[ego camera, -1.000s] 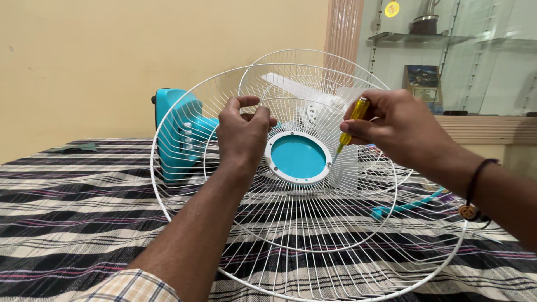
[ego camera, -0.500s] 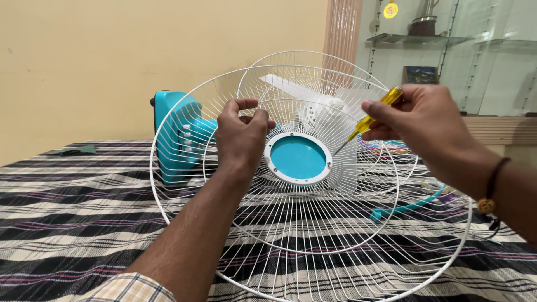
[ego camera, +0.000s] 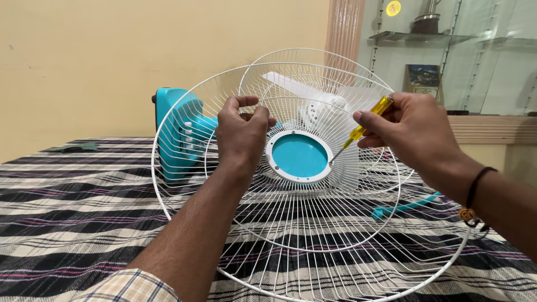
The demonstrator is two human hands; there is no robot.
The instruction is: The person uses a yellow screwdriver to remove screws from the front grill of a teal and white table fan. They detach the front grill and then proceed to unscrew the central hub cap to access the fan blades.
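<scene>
— Hands first: what does each one hold?
— Left hand [ego camera: 241,134] is curled tight around the wires of the white fan guard [ego camera: 291,235], just left of the teal hub disc [ego camera: 300,156]. Right hand [ego camera: 411,131] pinches a yellow-handled screwdriver [ego camera: 366,124] between fingers and thumb.
— Where does its tip sit?
— Down-left of the right hand, at the right edge of the hub's white ring.
— And the guard?
— Tilted up, its lower rim on the striped surface [ego camera: 72,196]. Behind the left hand stands a teal fan motor housing [ego camera: 176,131]; white fan blades [ego camera: 313,98] show through the wires. Below the right hand lies a teal strip [ego camera: 405,207].
</scene>
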